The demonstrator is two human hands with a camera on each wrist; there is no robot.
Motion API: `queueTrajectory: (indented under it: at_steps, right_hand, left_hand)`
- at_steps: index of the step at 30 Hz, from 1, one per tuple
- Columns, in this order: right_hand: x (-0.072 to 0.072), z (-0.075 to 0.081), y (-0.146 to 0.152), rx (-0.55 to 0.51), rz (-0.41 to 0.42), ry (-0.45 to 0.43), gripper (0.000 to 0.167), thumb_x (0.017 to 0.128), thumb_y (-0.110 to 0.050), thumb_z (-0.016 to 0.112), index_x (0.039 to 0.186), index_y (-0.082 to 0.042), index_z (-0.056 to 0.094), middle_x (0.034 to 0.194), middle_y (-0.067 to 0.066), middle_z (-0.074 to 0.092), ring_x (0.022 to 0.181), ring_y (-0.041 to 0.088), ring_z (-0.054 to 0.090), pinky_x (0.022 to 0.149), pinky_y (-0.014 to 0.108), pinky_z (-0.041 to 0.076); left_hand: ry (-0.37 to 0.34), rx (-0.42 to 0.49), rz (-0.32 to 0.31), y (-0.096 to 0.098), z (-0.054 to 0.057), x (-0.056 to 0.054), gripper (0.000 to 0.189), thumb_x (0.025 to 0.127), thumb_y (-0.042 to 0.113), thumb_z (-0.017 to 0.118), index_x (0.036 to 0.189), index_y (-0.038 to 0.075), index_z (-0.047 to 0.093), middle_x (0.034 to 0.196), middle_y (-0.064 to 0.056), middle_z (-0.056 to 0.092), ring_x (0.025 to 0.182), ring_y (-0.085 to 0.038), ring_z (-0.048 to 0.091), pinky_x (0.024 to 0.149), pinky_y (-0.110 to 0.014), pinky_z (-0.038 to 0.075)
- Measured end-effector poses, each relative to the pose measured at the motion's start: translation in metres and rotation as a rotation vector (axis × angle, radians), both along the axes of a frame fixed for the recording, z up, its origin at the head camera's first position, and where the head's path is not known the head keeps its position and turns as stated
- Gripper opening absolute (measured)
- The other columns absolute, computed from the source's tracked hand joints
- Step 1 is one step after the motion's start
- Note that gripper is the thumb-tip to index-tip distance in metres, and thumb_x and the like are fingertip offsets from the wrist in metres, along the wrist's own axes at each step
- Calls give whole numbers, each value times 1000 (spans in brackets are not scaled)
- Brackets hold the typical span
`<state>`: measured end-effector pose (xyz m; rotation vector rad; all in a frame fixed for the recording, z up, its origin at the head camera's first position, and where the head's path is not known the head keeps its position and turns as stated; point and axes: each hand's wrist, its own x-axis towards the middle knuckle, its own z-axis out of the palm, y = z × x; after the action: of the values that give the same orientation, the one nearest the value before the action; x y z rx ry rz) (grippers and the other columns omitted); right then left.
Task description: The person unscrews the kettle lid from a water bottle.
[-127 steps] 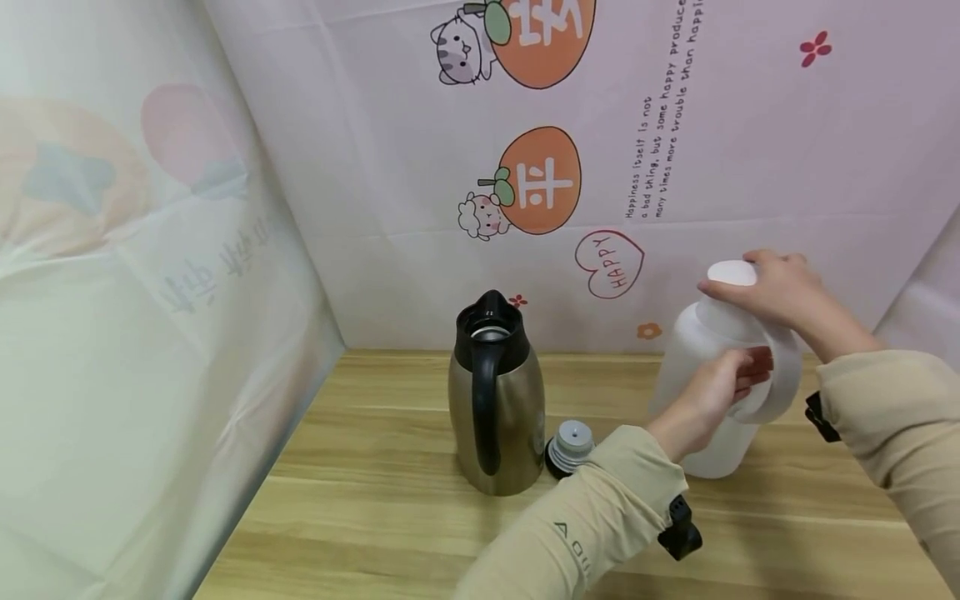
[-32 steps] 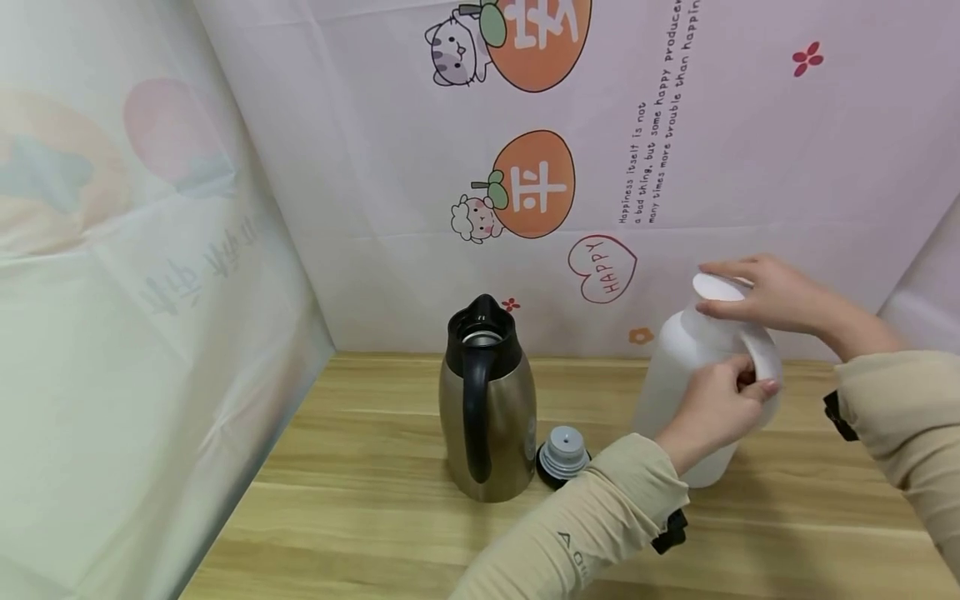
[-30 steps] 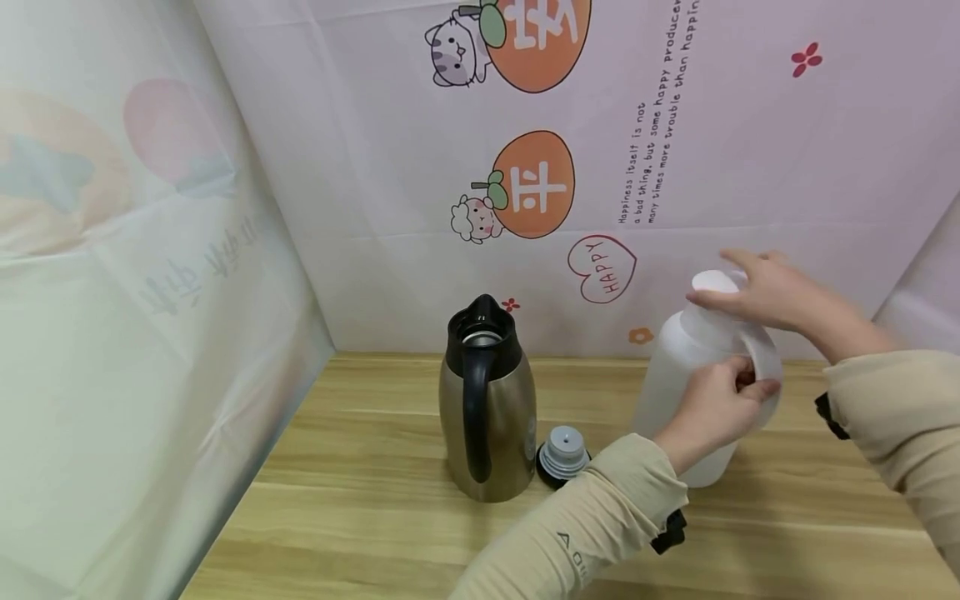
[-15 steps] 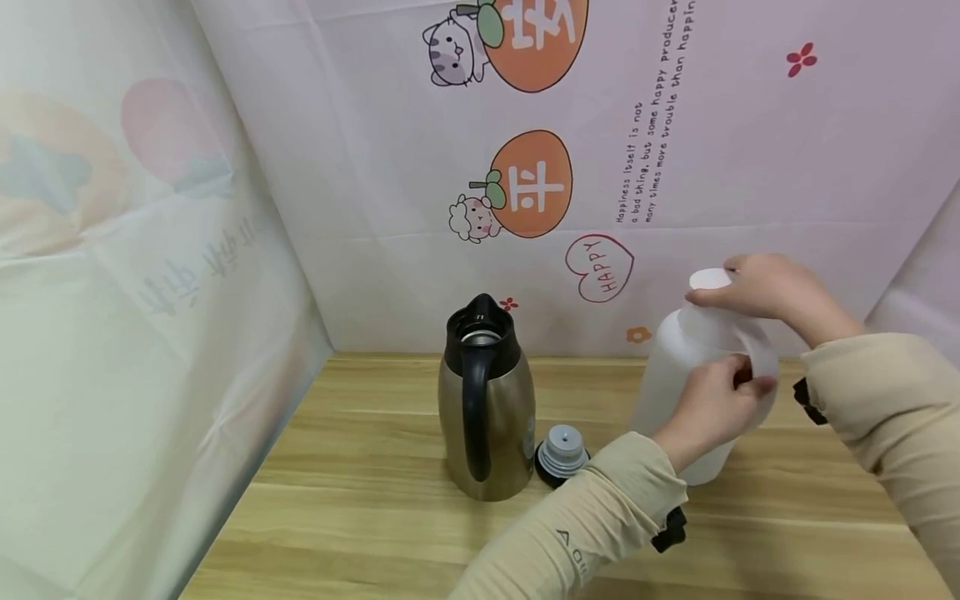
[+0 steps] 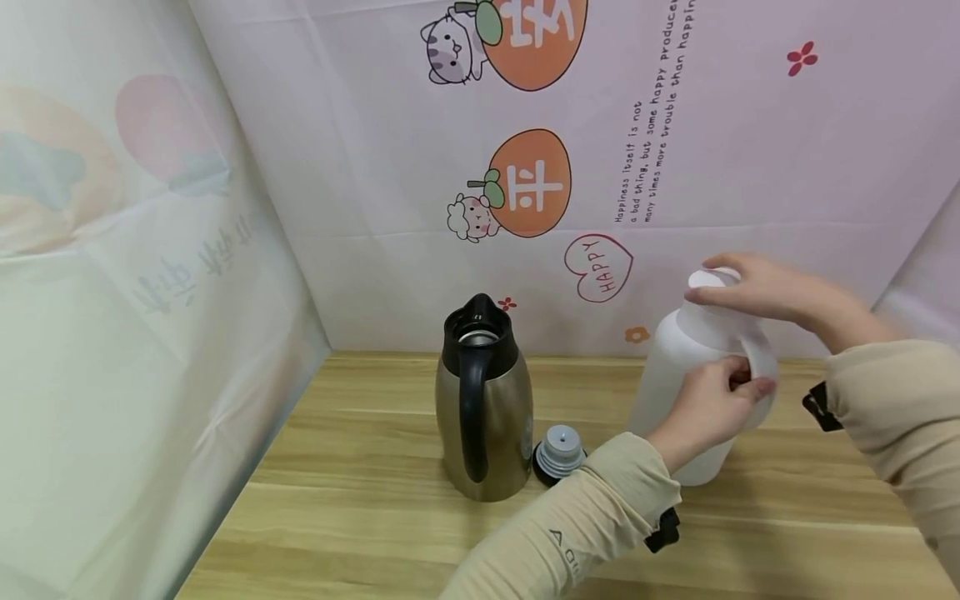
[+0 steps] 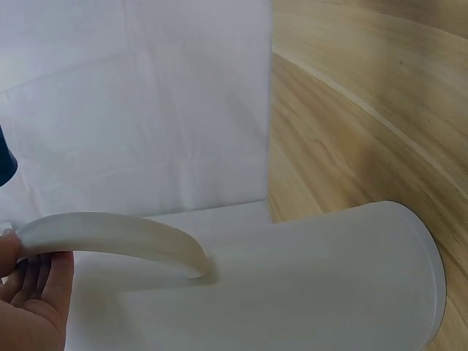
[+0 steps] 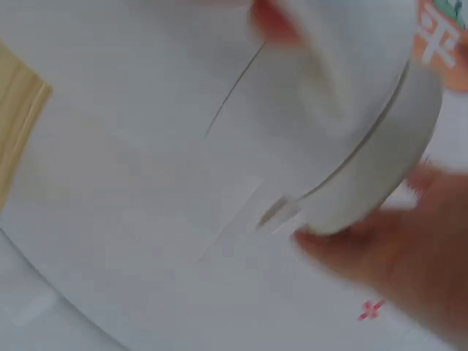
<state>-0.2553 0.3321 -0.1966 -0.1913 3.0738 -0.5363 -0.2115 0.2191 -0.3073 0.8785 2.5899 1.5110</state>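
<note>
The steel jug stands upright and untouched on the table, its mouth uncovered, with a grey stopper just beside its right foot. Farther to the right of the steel jug, the left hand crosses in front of the white jug, its fingers curled round the handle, on the side turned away from the steel jug. The white jug stands about upright, well apart from the steel jug, and both hands touch it: the left on the handle, the right hand above, pinching the lid between thumb and fingers, higher than the steel jug's mouth. About four seconds ago the left hand's fingers lay straighter by the handle; now they hold it. Since half a second ago, the right hand's fingers reach further over the lid's far edge.
</note>
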Motion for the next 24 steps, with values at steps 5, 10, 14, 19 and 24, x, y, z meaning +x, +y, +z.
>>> queueTrajectory:
  at_steps: [5, 10, 14, 19, 24]
  right_hand:
    - [9, -1, -17, 103, -214, 92, 97, 83, -71, 50, 128, 15, 38, 117, 48, 37, 106, 63, 29, 85, 67, 30]
    - [10, 1, -18, 155, -204, 62, 83, 87, -62, 51, 112, 16, 46, 102, 40, 49, 97, 58, 40, 78, 60, 36]
    - [2, 4, -10, 149, -97, 46, 71, 88, -42, 54, 125, 17, 42, 114, 43, 49, 100, 54, 48, 78, 57, 42]
    - [-3, 3, 0, 24, 21, -51, 68, 88, -27, 51, 139, 12, 29, 130, 41, 40, 107, 47, 46, 82, 55, 43]
    - [-3, 1, -2, -55, 20, -75, 66, 94, -33, 47, 141, 7, 26, 137, 39, 32, 119, 52, 38, 91, 64, 38]
  left_hand:
    - [23, -9, 2, -2, 1, 0, 19, 96, 32, 56, 96, 16, 66, 80, 11, 62, 68, 4, 48, 59, -9, 39]
    - [13, 12, -13, -3, 1, 0, 19, 96, 30, 57, 91, 14, 65, 76, 9, 59, 66, 3, 46, 57, -9, 38]
    - [10, 10, -9, -2, 0, 0, 19, 96, 31, 56, 102, 17, 68, 89, 11, 67, 75, 6, 51, 63, -7, 40]
    - [-22, 32, -17, -2, 0, -2, 22, 95, 30, 59, 110, 17, 69, 100, 10, 71, 84, 8, 58, 68, -5, 42]
    - [-47, 70, -35, -4, 0, -5, 21, 93, 27, 63, 107, 14, 71, 97, 8, 73, 80, 10, 58, 67, -3, 41]
